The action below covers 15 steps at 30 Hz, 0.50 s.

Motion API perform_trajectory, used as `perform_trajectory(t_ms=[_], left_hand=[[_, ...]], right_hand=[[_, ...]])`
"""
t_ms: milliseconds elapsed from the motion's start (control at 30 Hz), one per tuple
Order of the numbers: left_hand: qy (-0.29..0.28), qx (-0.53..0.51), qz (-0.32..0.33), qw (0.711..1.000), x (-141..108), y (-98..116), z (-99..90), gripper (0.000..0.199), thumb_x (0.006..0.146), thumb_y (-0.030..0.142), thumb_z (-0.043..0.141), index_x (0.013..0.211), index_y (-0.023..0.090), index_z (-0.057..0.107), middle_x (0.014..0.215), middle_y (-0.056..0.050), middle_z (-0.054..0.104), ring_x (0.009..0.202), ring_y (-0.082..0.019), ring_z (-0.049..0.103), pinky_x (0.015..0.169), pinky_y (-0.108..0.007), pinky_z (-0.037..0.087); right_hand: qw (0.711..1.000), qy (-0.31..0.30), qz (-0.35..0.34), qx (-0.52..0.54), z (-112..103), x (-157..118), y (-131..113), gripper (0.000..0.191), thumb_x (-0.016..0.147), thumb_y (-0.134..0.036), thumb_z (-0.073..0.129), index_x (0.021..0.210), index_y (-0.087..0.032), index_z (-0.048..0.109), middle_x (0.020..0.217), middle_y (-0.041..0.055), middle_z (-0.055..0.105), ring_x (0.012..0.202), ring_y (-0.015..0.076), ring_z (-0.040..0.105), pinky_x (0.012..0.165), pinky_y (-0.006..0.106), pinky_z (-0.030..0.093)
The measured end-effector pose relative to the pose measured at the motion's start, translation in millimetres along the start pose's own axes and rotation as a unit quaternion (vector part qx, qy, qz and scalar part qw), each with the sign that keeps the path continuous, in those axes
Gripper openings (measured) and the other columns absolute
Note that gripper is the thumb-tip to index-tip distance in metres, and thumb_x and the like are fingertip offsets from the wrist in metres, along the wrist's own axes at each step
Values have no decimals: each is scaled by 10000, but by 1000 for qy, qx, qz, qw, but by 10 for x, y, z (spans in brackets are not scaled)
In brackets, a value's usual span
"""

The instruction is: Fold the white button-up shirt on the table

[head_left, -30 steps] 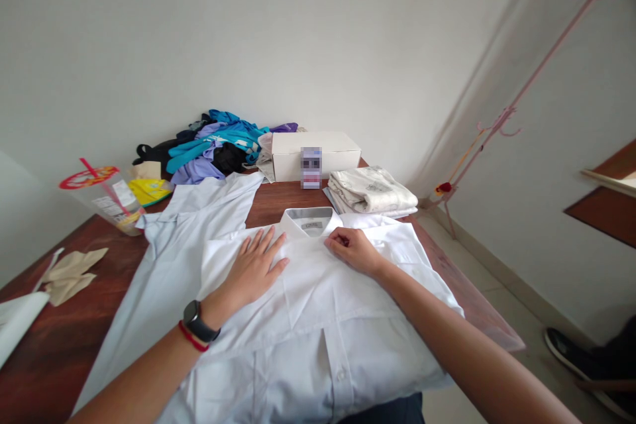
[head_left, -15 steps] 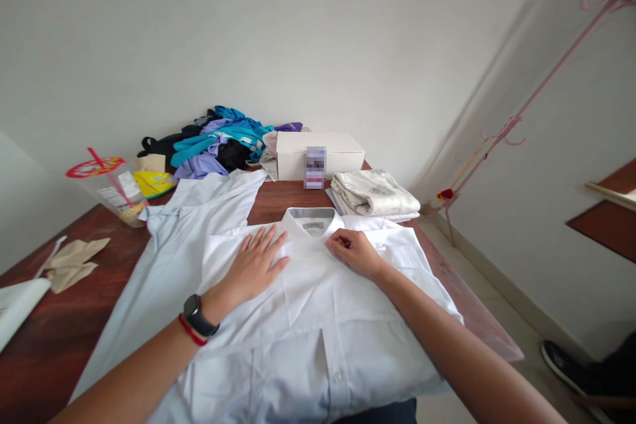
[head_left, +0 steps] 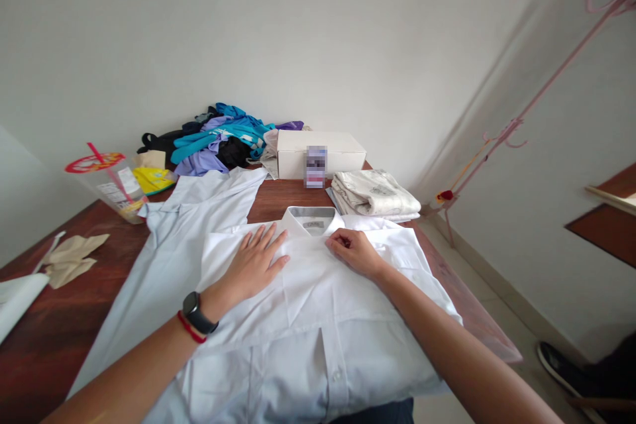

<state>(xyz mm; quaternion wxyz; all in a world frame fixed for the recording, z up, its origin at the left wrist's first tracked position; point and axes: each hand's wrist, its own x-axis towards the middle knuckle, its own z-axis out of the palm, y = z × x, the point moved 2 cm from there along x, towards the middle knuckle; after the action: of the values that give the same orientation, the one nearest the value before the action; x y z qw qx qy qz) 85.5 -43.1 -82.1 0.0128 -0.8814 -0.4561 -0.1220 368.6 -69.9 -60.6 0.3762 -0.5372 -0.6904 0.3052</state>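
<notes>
A white button-up shirt (head_left: pixel 308 291) lies front up before me, its collar (head_left: pixel 313 220) pointing away and its lower part hanging over the near table edge. Flat on the chest, left of the collar, rests my left hand (head_left: pixel 258 258), open with fingers spread; a dark watch and a red cord circle that wrist. Just right of the collar, my right hand (head_left: pixel 355 252) is closed, its curled fingertips on the shirt cloth. Under and beside the shirt on the left spreads a pale blue-grey garment (head_left: pixel 199 212).
Folded clothes (head_left: pixel 375 192) are stacked at the right, near a white box (head_left: pixel 322 152). A heap of clothes (head_left: pixel 223 136) lies at the back left. A plastic cup with a straw (head_left: pixel 112 185) stands near crumpled brown paper (head_left: pixel 74 258). A pink stand (head_left: pixel 536 99) rises at right.
Both hands stay in the same places on the shirt. Only the camera view has shifted very slightly.
</notes>
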Motion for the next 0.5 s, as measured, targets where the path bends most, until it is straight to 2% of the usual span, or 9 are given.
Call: perform_trajectory(t_ms=[300,500], left_hand=[[-17,7,-3,1000,3,8,-17,591,1054,538,413,1582,274,428,1670,-100,335,1522,-393,316,1201,-602,298],[-2,-3,1,1000,-2,1,-2,591,1057,548,399,1580,275,435,1666,-103,344,1518,-392,323,1203,-607,294]], right_hand=[[1000,-2,0,-1,-3,2,0,294,924,-422,608,778,-178,680,664,5,621,613,141,494,553,257,369],[1000,-2,-1,-6,-3,0,-2,299,923,-428,607,782,-178,689,676,8,631,616,143,500,554,257,373]])
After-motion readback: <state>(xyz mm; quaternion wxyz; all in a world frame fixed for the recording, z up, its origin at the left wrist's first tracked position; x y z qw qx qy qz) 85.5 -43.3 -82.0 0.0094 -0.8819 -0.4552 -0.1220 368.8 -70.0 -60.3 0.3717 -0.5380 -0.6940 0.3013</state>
